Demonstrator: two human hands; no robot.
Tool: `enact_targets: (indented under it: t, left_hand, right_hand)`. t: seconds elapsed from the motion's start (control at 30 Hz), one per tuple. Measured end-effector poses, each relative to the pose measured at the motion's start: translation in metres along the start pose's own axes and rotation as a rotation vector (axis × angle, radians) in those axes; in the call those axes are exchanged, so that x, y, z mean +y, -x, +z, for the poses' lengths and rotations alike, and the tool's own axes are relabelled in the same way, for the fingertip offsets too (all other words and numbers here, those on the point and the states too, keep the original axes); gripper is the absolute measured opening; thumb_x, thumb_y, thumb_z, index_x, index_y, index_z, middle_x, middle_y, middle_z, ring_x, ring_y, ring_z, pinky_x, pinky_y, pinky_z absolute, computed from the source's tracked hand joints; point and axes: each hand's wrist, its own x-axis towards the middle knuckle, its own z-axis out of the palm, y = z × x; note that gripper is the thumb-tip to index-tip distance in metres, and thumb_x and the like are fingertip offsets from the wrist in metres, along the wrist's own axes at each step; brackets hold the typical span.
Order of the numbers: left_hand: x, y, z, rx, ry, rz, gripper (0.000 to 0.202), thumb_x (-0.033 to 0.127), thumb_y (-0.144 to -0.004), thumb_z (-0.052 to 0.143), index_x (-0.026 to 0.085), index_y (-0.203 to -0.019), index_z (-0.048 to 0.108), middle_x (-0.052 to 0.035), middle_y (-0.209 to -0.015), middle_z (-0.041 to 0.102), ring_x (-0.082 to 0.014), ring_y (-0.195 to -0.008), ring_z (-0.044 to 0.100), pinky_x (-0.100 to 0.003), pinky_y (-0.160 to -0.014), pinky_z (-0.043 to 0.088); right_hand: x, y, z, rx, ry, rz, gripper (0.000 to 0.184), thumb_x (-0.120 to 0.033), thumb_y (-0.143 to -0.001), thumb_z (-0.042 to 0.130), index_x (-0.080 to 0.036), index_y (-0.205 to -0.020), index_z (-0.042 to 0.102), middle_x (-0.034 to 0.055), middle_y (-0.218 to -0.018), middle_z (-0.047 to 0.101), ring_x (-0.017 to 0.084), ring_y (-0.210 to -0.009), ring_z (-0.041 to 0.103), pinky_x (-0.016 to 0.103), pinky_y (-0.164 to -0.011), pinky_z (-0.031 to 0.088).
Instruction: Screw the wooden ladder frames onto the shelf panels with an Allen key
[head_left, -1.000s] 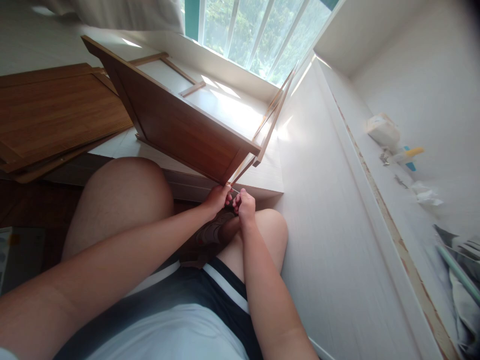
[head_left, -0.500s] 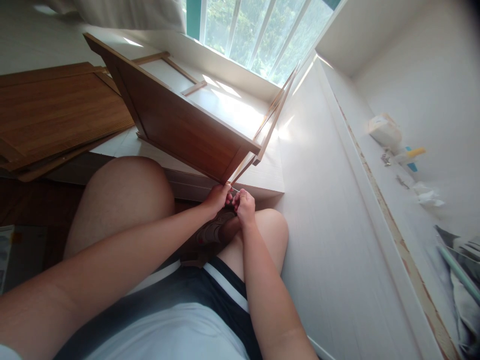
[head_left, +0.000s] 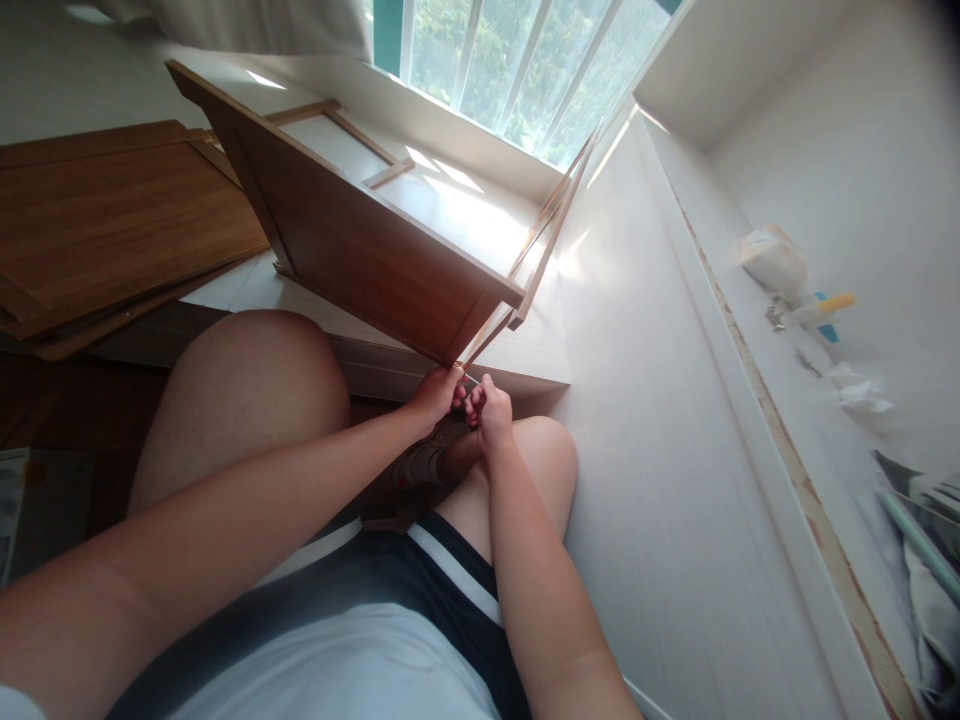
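A brown wooden panel (head_left: 390, 260) with a raised frame leans on the white ledge, its lower right corner pointing toward me. My left hand (head_left: 439, 395) is closed at that corner, thumb on the wood and fingers curled beneath. Just to the right, my right hand (head_left: 493, 410) is closed around a thin metal rod-like tool (head_left: 472, 379). The rod's tip reaches the corner beside my left fingers; its handle is hidden in my fist, so I cannot tell its exact kind. A narrow wooden frame (head_left: 551, 240) stands upright behind the panel's right end.
Several flat wooden panels (head_left: 112, 230) lie stacked at left. The white ledge (head_left: 555, 360) runs below the barred window (head_left: 510, 70). A white wall board (head_left: 660, 420) closes off the right side, with a shelf beyond holding a white packet (head_left: 776, 258) and small metal parts (head_left: 776, 315).
My right hand has shifted very slightly right, showing a little more of the rod. My left hand and the panel stay in place.
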Motion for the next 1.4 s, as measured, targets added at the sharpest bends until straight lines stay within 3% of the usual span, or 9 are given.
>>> enact_targets:
  t: [0.4, 0.7, 1.4]
  left_hand:
    - [-0.0007, -0.0004, 0.0001, -0.018, 0.005, 0.014, 0.024, 0.036, -0.088, 0.046, 0.017, -0.08, 0.059, 0.0015, -0.06, 0.055, -0.0089, -0.047, 0.047, -0.022, -0.043, 0.029]
    - [-0.0017, -0.0009, -0.0001, -0.02, 0.0, 0.022, 0.026, 0.036, -0.088, 0.045, 0.017, -0.078, 0.059, 0.0015, -0.06, 0.054, -0.0091, -0.047, 0.048, -0.022, -0.043, 0.03]
    - [-0.0017, -0.0016, -0.0001, -0.023, -0.009, 0.017, 0.027, 0.035, -0.089, 0.044, 0.015, -0.082, 0.06, 0.0006, -0.062, 0.054, -0.0085, -0.048, 0.048, -0.02, -0.042, 0.029]
  right_hand:
    - [-0.0001, -0.0017, -0.0038, 0.074, -0.002, -0.036, 0.046, -0.051, -0.088, 0.049, -0.02, -0.054, 0.041, -0.0016, -0.037, 0.046, 0.008, -0.03, 0.032, 0.021, -0.031, 0.018]
    - [0.0005, 0.0005, -0.0015, 0.03, 0.041, -0.103, 0.048, -0.051, -0.088, 0.051, -0.02, -0.053, 0.042, -0.0018, -0.038, 0.047, 0.007, -0.029, 0.031, 0.021, -0.031, 0.018]
    - [-0.0017, 0.001, -0.0004, 0.07, 0.115, -0.157, 0.049, -0.054, -0.089, 0.049, -0.019, -0.054, 0.047, -0.0017, -0.042, 0.049, 0.008, -0.032, 0.034, 0.022, -0.032, 0.021]
